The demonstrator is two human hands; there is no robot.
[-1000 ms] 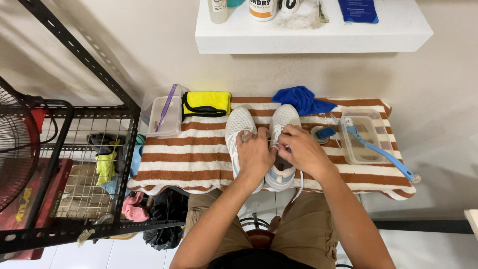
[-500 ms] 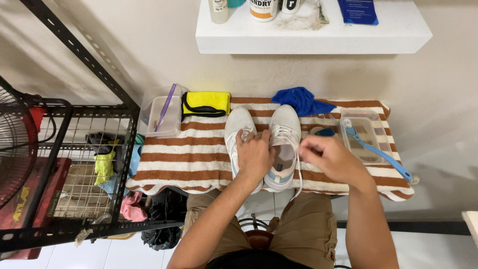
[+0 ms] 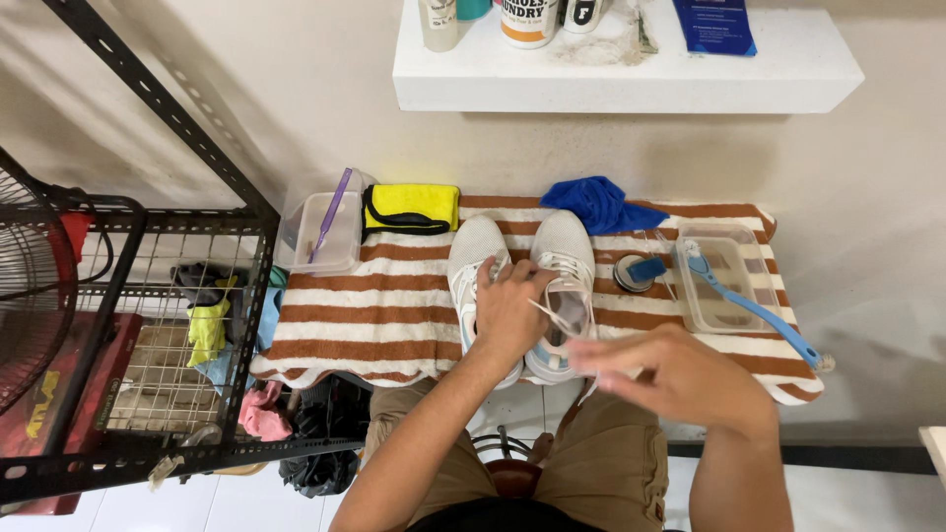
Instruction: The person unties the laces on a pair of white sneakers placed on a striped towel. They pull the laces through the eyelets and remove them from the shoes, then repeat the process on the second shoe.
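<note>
Here, 2 white lace-up sneakers [image 3: 522, 286] stand side by side on a brown-and-white striped towel [image 3: 365, 315], toes pointing far. The left hand [image 3: 507, 317] presses down on them, fingers spread over both. The right hand [image 3: 665, 374], nearer and to the right, pinches a white shoelace [image 3: 557, 313] drawn out of the right sneaker. Far left sits a clear plastic tub [image 3: 320, 234] beside a folded yellow cloth [image 3: 412, 207]; right, a blue long-handled brush [image 3: 754, 310] lies across a clear tray [image 3: 719, 281].
</note>
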